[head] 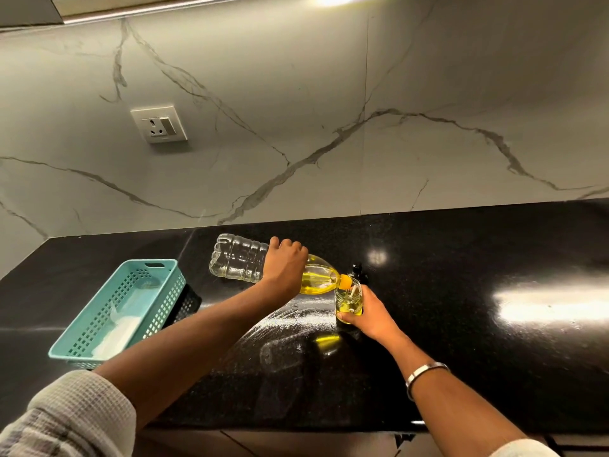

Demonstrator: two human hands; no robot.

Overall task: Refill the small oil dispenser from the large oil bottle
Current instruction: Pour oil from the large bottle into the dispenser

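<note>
Head view: left hand [286,262] has its grip wrapped round the large clear ribbed plastic oil bottle [242,260], tipped nearly level, yellow neck at the mouth of the small clear glass oil dispenser [348,301]. Right hand [369,313] grips the dispenser, upright on the glossy black tabletop [461,324]. Teal perforated plastic basket [122,308] well left.

Left hand [286,263] and right hand [369,313] both grip.
</note>
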